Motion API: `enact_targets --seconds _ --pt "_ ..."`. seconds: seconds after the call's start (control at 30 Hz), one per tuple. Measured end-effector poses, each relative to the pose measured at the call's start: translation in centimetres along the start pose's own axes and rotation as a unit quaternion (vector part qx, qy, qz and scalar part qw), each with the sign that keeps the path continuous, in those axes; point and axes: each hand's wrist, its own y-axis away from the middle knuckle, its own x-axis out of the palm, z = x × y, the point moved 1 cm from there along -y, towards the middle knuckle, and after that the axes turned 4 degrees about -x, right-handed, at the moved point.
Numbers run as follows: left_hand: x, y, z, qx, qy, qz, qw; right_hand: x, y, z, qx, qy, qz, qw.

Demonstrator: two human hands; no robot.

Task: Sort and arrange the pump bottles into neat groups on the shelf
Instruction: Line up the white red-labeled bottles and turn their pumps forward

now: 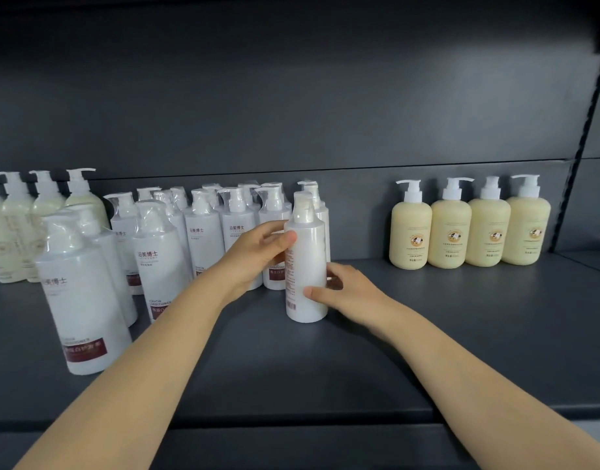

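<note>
Dark grey metal makes up the shelf (pixel 427 334), and it carries three lots of pump bottles. The biggest lot is the white group (pixel 203 232) at centre-left, loosely bunched, with two standing forward of the rest and most front labels facing out. Well apart to the right stands a tidy cream row (pixel 468 228), four side by side and touching. At the far left a pale row (pixel 37 212) sits against the back.

One white bottle (pixel 307 266) stands upright at the right end of the white group, just in front of that group's last bottle. Its base looks to be on the shelf, and its small print and barcode face outward.

Both hands have it. The left hand (pixel 257 256) wraps the upper body from the left, fingers curled behind and thumb across the front. The right hand (pixel 349 286) grips lower down from the right, thumb on the front and fingers hidden behind.

The bottle's long axis is vertical and sits between the two hands, so a twist about that axis would likely bring its front label round. The group lies to its left and behind, on the left hand's side.
</note>
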Motion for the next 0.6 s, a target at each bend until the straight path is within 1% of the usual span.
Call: enact_targets --seconds 0.1,0.17,0.27,0.37,0.47,0.6 --pt "0.6 0.3 0.3 0.025 -0.031 -0.003 0.999 0.0 0.2 0.3 -0.003 -0.055 -0.015 0.998" --pt "1.2 0.3 0.4 0.048 -0.059 -0.029 0.997 0.0 0.1 0.3 0.006 -0.054 -0.042 0.998" --pt "1.5 0.1 0.5 0.053 -0.075 -0.037 0.995 0.2 -0.2 0.4 0.014 -0.002 -0.079 0.997" --pt "0.8 -0.3 0.6 0.025 -0.061 -0.017 0.998 0.5 -0.5 0.3 0.008 0.053 -0.105 0.993" --pt "0.4 -0.4 1.1 0.008 -0.038 0.005 0.999 0.3 -0.2 0.2 0.007 0.055 -0.092 0.994" --pt "0.4 -0.3 1.4 0.007 -0.025 0.01 1.0 0.0 0.7 0.2 0.002 -0.007 -0.049 0.999"
